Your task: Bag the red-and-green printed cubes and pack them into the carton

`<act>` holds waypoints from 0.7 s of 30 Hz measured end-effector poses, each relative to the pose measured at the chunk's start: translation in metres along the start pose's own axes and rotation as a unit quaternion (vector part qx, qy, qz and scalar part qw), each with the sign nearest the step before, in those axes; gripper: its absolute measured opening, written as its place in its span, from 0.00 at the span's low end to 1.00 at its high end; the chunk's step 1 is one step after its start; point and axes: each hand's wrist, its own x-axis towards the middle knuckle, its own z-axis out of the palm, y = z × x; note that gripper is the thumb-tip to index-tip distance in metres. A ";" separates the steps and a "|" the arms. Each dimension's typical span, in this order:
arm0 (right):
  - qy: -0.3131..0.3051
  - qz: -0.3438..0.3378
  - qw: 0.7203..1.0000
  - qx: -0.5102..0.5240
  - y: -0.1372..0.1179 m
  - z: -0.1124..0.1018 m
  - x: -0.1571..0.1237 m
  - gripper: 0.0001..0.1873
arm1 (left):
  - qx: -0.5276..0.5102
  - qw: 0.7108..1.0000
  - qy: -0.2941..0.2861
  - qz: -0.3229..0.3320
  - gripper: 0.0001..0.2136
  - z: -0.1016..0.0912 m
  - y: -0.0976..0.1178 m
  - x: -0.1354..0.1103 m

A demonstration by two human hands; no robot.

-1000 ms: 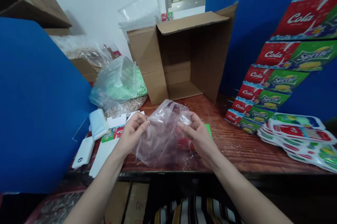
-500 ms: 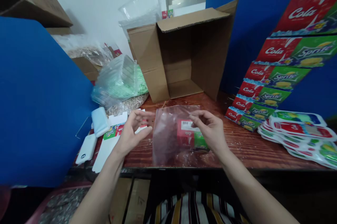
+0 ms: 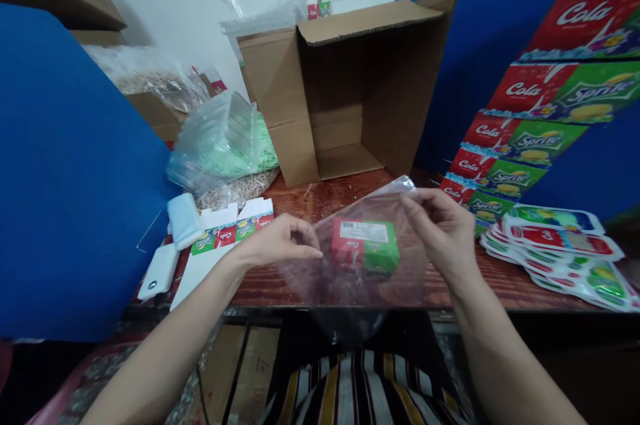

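A clear plastic bag point(image 3: 350, 295) is stretched between my two hands, its lower end hanging past the table's front edge. My right hand point(image 3: 445, 232) pinches its upper right corner, which is lifted off the table. At the upper left side, my left hand point(image 3: 283, 238) has its thumb and fingers closed about the bag's edge; the exact contact is partly hidden. Through the film shows a small red and green box point(image 3: 380, 255) with a white barcode label point(image 3: 364, 232); I cannot tell whether it is inside or beneath the bag.
A large open cardboard box point(image 3: 280, 105) stands behind. On the right are stacked Cola and Sprite boxes point(image 3: 545, 92) and flat printed packs point(image 3: 560, 238). Flat cartons point(image 3: 220, 238), a white device point(image 3: 159, 272) and a pale blue packet point(image 3: 185, 222) lie left, before plastic trays point(image 3: 220, 138).
My right hand has moved right and raised the bag's corner, spreading the film wide. My left hand has come rightward to the bag's left edge. The bag's bottom now hangs over the table edge.
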 end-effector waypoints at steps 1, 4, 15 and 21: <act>0.022 0.017 1.000 0.002 0.005 -0.009 0.004 0.06 | -0.008 1.000 0.008 -0.001 0.07 -0.004 -0.009 -0.003; 0.073 0.063 0.995 0.024 0.020 -0.031 0.009 0.08 | -0.055 0.996 0.064 -0.032 0.07 -0.012 -0.029 -0.012; 0.049 -0.028 0.956 -0.286 0.016 -0.037 -0.017 0.25 | -0.170 0.935 0.308 0.032 0.10 0.028 -0.020 -0.007; -0.238 -0.086 0.965 -0.067 -0.036 0.025 -0.011 0.30 | 0.030 0.940 0.320 0.117 0.04 0.068 0.010 0.000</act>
